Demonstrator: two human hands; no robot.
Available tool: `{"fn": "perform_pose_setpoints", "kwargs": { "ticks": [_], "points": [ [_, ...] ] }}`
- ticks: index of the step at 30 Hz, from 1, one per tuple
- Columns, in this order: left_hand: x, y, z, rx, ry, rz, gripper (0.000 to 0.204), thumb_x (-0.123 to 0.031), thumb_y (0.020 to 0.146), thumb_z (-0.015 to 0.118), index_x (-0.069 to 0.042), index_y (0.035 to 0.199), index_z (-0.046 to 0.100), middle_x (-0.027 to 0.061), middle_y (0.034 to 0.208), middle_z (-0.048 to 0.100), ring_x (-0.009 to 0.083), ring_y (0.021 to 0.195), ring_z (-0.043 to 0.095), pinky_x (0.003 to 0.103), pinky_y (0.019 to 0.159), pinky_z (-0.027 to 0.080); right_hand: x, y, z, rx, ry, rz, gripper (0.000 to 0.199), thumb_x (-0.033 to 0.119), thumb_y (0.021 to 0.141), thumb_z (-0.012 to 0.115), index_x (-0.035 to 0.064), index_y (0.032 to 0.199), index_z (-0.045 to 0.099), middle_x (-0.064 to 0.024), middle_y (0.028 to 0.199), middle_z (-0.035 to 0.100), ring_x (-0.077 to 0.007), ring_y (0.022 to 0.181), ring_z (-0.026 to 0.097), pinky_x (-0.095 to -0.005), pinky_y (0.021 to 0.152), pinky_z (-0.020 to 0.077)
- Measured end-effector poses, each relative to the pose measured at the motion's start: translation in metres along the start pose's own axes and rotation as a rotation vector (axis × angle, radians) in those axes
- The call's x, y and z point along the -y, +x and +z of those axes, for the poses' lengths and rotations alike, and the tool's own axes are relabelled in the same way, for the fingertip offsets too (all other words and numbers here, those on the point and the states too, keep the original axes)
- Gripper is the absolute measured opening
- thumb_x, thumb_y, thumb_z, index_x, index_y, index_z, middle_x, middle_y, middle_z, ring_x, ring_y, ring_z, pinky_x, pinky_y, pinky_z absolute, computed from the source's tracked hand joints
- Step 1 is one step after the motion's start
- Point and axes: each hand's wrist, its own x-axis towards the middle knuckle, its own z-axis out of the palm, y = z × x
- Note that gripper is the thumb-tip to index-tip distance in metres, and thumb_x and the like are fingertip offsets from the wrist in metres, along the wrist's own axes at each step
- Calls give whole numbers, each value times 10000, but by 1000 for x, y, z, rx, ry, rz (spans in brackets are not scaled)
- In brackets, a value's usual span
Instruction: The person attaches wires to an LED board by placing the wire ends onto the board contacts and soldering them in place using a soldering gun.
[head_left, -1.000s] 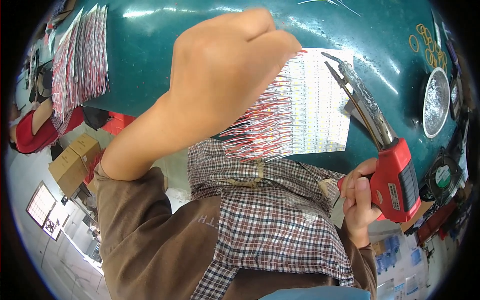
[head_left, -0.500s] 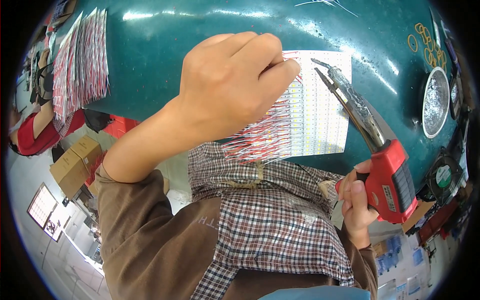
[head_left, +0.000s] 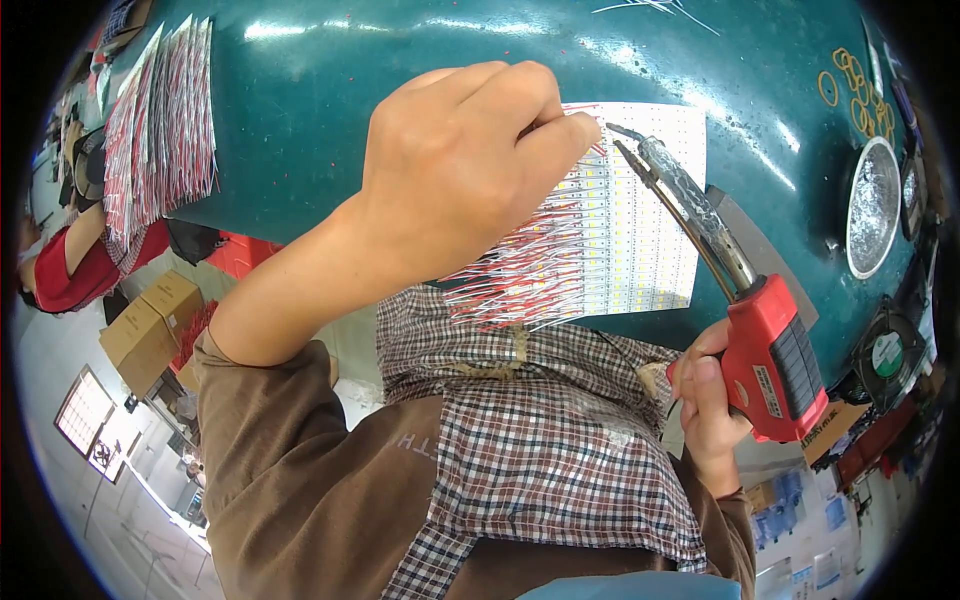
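My left hand is closed in a pinch over the upper left part of a white LED board. A bit of red wire shows at its fingertips; the rest is hidden behind the hand. Rows of red and white wires stick out from the board's left side toward me. My right hand grips a red and black soldering gun by its handle. The gun's tip and the thin feed tube beside it point up-left over the board, just right of my left fingertips.
Wired strips lie stacked at the table's far left. To the right are rubber bands, a metal bowl and a small fan. Loose white wires lie at the far edge. A co-worker's red sleeve shows at left.
The soldering gun has shifted slightly left, bringing its tip nearer my left fingertips. My left hand has barely moved.
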Motion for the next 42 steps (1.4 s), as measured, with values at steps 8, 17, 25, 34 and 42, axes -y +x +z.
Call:
{"fn": "perform_pose_setpoints", "kwargs": {
  "ticks": [8, 17, 25, 34, 42],
  "points": [
    [0, 1, 1, -10, 0, -9, 205, -65, 595, 715, -86, 795, 679, 4, 615, 457, 141, 521, 480, 260, 441, 372, -1, 1, -1, 50, 31, 2, 144, 45, 835, 548, -39, 920, 468, -67, 677, 470, -44, 378, 320, -207, 376, 324],
    [0, 1, 1, -2, -7, -12, 205, -62, 595, 709, -82, 796, 678, 8, 617, 455, 144, 521, 478, 265, 437, 366, 2, 1, 1, -29, 61, -22, 75, 24, 831, 506, -18, 868, 456, -54, 647, 436, -57, 369, 308, -211, 374, 314],
    [0, 2, -2, 36, -2, -15, 209, -63, 602, 709, -77, 806, 667, 12, 632, 468, 152, 533, 496, 274, 452, 383, 2, 2, -2, 16, 65, -33, 65, 20, 827, 499, -20, 858, 457, -61, 658, 446, -58, 370, 305, -213, 377, 324],
    [-3, 5, -2, 30, -122, -103, 187, -13, 640, 713, -61, 811, 653, 39, 704, 531, 168, 606, 550, 279, 509, 439, 1, 1, -5, 16, 55, -57, 67, 31, 833, 489, -20, 866, 460, -66, 683, 458, -58, 374, 298, -216, 378, 324],
    [-8, 8, -13, -56, -276, -165, 205, 36, 649, 700, -35, 837, 661, 54, 740, 583, 164, 591, 555, 254, 500, 435, 1, 0, -5, 14, 90, -61, 81, 27, 834, 487, -17, 894, 455, -70, 691, 457, -57, 383, 300, -215, 383, 316]
  ]
}}
